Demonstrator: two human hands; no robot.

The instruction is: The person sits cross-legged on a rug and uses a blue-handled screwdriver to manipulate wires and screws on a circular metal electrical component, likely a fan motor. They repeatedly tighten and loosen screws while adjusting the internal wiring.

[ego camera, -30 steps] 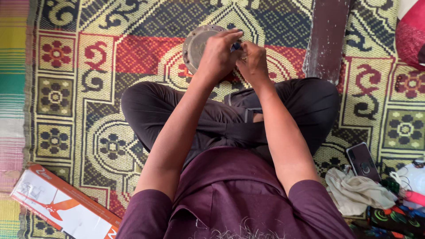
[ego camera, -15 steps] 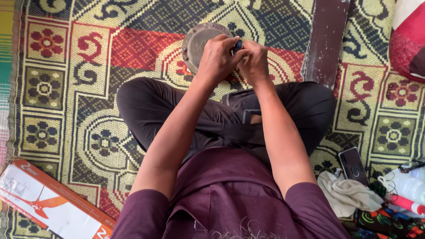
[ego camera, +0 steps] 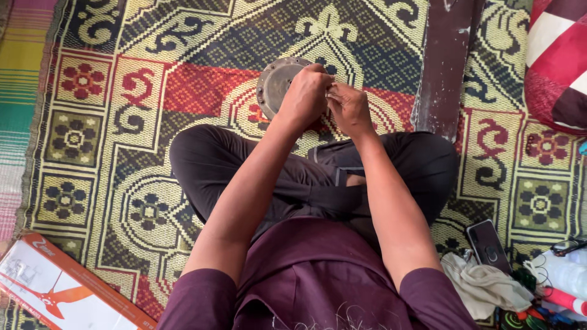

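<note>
The round grey metal disc-shaped housing (ego camera: 278,82) sat on the patterned woven floor mat (ego camera: 153,122), just ahead of the person's crossed legs and slightly left of body centre. The left hand (ego camera: 306,95) lay over its right edge, fingers curled down onto it and gripping it; only the left half of the disc showed past the knuckles. The right hand (ego camera: 350,107) was just beside the left, touching it, fingertips pinched narrow on something small at the disc's rim — too small and too covered to tell what. So the disc lay forward and left of the right hand, and the left hand was the nearer one, already on it. The disc appeared tilted up off the mat, face toward the person; no clear long axis since it's round. A dark wooden plank (ego camera: 443,67) ran away from the right knee, and a black phone (ego camera: 489,247) lay by a crumpled grey rag (ego camera: 483,284) at lower right, an orange-and-white carton (ego camera: 61,293) lower left. Versus half a second back: both hands stayed on the disc in the same grip, the small dark item between the fingertips less visible; mostly camera shift.
</note>
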